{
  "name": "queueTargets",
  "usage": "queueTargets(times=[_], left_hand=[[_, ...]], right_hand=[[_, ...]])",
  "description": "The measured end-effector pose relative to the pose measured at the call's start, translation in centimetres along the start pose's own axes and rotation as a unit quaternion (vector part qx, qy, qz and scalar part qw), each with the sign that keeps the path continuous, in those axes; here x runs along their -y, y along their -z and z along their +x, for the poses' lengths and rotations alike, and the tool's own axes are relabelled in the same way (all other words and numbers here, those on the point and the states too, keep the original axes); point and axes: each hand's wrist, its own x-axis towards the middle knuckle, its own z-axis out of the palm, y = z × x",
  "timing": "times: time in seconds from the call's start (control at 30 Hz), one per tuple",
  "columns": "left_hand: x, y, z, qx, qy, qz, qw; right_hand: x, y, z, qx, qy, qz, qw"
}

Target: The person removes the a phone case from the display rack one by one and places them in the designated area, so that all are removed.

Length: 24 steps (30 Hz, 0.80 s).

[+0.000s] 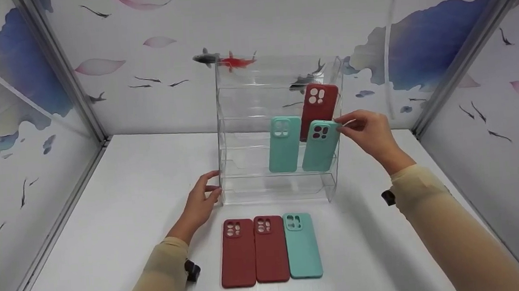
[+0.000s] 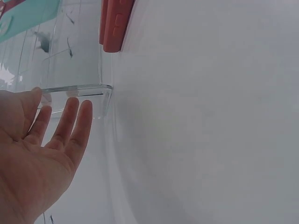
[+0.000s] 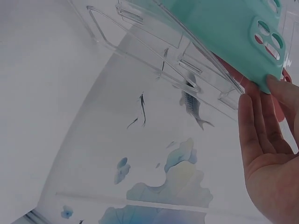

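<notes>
My right hand [image 1: 366,131] pinches the upper right corner of a teal phone case [image 1: 321,152] between thumb and fingers, at the right end of a low tier of a clear tiered display rack [image 1: 281,189]. Seen from the right wrist, the teal case [image 3: 224,37] has its camera cutouts near the thumb. Another teal case [image 1: 284,150] stands upright to its left. Behind and above leans a dark red case [image 1: 322,96], partly covered by the held one. My left hand [image 1: 199,204] touches the rack's left side low down, its fingers fairly straight along the edge [image 2: 74,87].
On the white table [image 1: 151,171] before the rack, two dark red cases [image 1: 238,261] [image 1: 272,256] and a teal case [image 1: 304,252] lie flat side by side. Printed panels with fish and petals [image 1: 161,111] enclose the table at the back and sides.
</notes>
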Motion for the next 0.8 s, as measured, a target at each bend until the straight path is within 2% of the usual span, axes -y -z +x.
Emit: queueTargets(times=[0.17,0.43,0.8], left_hand=[[0.0,-0.1,0.0,-0.002,-0.012,0.006,0.9999],[0.1,0.0,0.1,-0.002,-0.001,0.006,1.0],[-0.2,0.1,0.0,0.001,-0.003,0.0,1.0]], right_hand=[[0.0,0.2,-0.4,-0.007,0.007,0.009,0.9999],[0.5,0.7,-0.8,-0.016,0.017,0.023,0.9995],[2.9,1.9,-1.6,-0.062,0.065,0.089,0.9919]])
